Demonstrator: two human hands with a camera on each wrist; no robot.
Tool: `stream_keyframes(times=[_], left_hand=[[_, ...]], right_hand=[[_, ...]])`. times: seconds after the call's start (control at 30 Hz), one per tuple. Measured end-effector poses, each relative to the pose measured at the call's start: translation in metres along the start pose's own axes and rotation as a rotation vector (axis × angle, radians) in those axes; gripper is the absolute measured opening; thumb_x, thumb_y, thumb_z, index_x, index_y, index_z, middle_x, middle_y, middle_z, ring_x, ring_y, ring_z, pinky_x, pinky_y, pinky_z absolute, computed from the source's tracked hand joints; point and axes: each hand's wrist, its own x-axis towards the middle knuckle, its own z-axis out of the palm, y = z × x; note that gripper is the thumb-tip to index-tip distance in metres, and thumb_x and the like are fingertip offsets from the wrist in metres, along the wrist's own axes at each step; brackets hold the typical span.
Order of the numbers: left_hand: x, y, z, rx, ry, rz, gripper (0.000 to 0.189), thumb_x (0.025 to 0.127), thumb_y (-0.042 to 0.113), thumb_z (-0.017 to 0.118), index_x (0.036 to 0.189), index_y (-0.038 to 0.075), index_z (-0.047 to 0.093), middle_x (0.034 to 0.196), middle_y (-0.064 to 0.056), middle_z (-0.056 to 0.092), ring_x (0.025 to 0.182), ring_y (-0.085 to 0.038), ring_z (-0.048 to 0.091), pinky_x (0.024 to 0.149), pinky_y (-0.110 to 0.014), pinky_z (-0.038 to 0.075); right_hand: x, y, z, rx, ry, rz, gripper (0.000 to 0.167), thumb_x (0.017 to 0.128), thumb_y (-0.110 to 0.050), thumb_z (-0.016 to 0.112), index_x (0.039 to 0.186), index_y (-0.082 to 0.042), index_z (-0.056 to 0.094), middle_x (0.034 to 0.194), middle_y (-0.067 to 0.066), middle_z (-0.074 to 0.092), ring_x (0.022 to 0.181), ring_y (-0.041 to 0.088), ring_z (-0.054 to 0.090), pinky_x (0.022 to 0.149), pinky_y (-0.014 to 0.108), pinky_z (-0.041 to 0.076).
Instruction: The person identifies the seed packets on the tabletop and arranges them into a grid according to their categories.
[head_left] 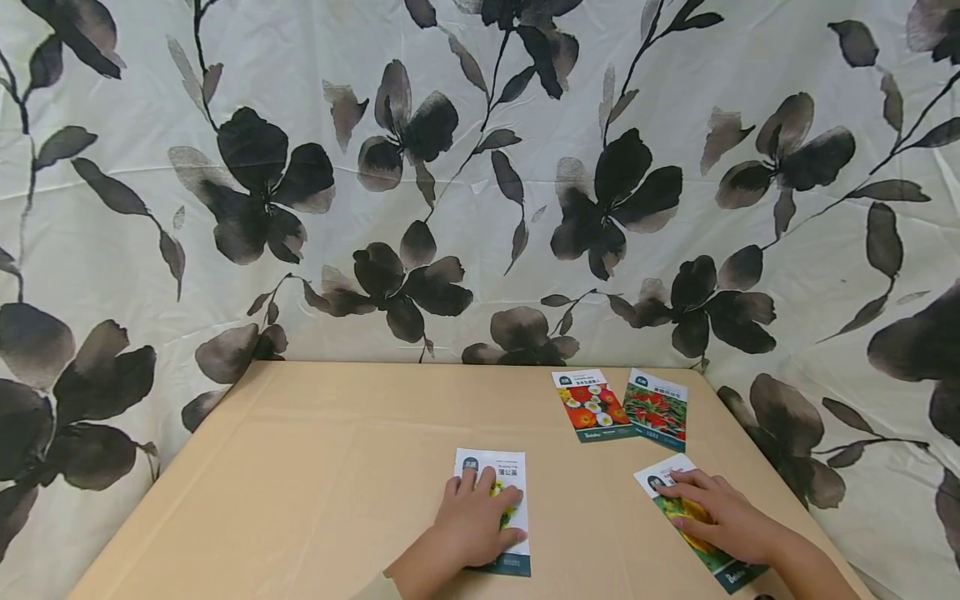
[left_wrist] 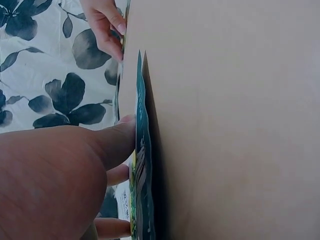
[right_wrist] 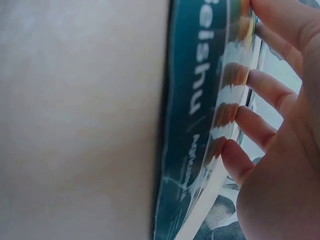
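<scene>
Left hand point(head_left: 474, 518), fingers spread, lies over a white packet point(head_left: 510, 475) well in from the surface's point(head_left: 322, 467) right edge; thumb and fingertips touch its face and pinch nothing. Right hand point(head_left: 723, 518), by the right edge, rests parted fingertips on a yellow-pictured packet point(head_left: 716, 565) set askew, likewise without a pinch. Toward the far right corner, a mixed-flower packet point(head_left: 596, 408) and a red-flowered packet point(head_left: 658, 410) meet at their lower corners. Both handled packets look light, thin and glossy, so they should slide easily under a fingertip yet crease if squeezed; a side edge seems the best hold, thumb beneath and fingers flat above
</scene>
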Motion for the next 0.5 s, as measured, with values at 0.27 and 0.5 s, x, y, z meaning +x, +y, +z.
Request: stream_keyframes(times=[0.27,0.5], left_hand=[[-0.004,-0.009,-0.003,-0.013,-0.006,-0.008,0.055,0.09,0.065,0.065,0.138,0.039,0.06,0.132,-0.008,0.052,0.13,-0.038,0.044,0.103,-0.058,0.036],[-0.009,-0.016,-0.004,-0.003,0.004,-0.007,0.055,0.09,0.065,0.065,0.137,0.038,0.06,0.13,-0.009,0.052,0.129,-0.039,0.045,0.103,-0.059,0.037]], right_hand=[[0.0,-0.001,-0.001,-0.008,0.005,0.004,0.049,0.091,-0.048,0.071,0.137,-0.034,0.064,0.151,0.017,0.049,0.127,0.037,0.046,0.096,0.066,0.047],[0.0,-0.001,0.001,-0.002,0.01,0.001,0.049,0.091,-0.048,0.071,0.137,-0.032,0.065,0.151,0.018,0.049,0.128,0.041,0.046,0.097,0.069,0.045]])
